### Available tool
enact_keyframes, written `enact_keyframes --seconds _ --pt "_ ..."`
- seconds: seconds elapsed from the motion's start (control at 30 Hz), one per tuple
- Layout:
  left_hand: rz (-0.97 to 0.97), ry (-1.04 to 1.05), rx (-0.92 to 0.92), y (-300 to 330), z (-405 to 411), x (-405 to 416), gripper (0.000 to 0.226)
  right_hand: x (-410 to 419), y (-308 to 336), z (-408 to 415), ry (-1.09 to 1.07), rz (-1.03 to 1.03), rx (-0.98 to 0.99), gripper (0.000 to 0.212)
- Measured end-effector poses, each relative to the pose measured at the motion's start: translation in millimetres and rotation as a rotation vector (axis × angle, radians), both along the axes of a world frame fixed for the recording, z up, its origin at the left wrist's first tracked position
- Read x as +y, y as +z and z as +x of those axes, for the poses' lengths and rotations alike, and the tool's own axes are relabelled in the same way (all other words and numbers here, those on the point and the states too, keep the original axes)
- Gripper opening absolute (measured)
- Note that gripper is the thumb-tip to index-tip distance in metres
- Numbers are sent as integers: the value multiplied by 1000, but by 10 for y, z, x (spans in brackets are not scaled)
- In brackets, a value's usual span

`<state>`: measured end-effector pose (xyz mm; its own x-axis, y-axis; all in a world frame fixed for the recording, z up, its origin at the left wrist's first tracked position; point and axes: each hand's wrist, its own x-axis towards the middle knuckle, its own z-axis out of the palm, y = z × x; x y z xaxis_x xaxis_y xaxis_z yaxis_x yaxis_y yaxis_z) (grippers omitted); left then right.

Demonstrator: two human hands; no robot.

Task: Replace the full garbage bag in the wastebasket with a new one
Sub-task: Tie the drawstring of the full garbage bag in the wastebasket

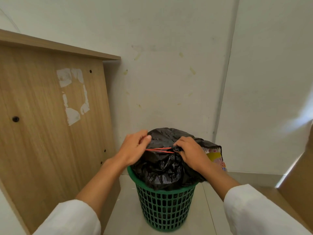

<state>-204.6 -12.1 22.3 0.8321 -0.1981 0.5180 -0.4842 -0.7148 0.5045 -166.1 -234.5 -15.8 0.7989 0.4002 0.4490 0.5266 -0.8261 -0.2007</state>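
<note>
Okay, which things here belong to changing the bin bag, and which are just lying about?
Belonging to the job:
black garbage bag
red rubber band
green wastebasket
left hand
right hand

Just there:
wooden panel
colourful packaging behind the bag

Both arms reach forward and slightly inward from the bottom corners, white sleeves pushed up to mid-forearm and the forearms bare. The left hand (133, 149) is raised with its back to the camera, wrist bent, the fingers curled and the thumb set against the forefinger in a pinch on a red rubber band (160, 150) (stretched taut toward the other hand). The right hand (189, 153) lies palm down, knuckles up, its fingers curled tight around the bunched neck of the black garbage bag (162, 168).
</note>
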Motion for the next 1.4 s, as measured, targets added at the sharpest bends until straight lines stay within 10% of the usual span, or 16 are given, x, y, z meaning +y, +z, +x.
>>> enact_keyframes --seconds 0.4,0.87,1.4 --pt "471 -28 -185 -47 77 -750 53 -535 181 -180 117 651 277 57" --pt "890 -22 -235 -228 365 -1292 57 -1219 -865 62 -577 837 366 34" --pt "766 -155 -217 -210 355 -1159 42 -1019 -665 -20 -370 1545 821 28"
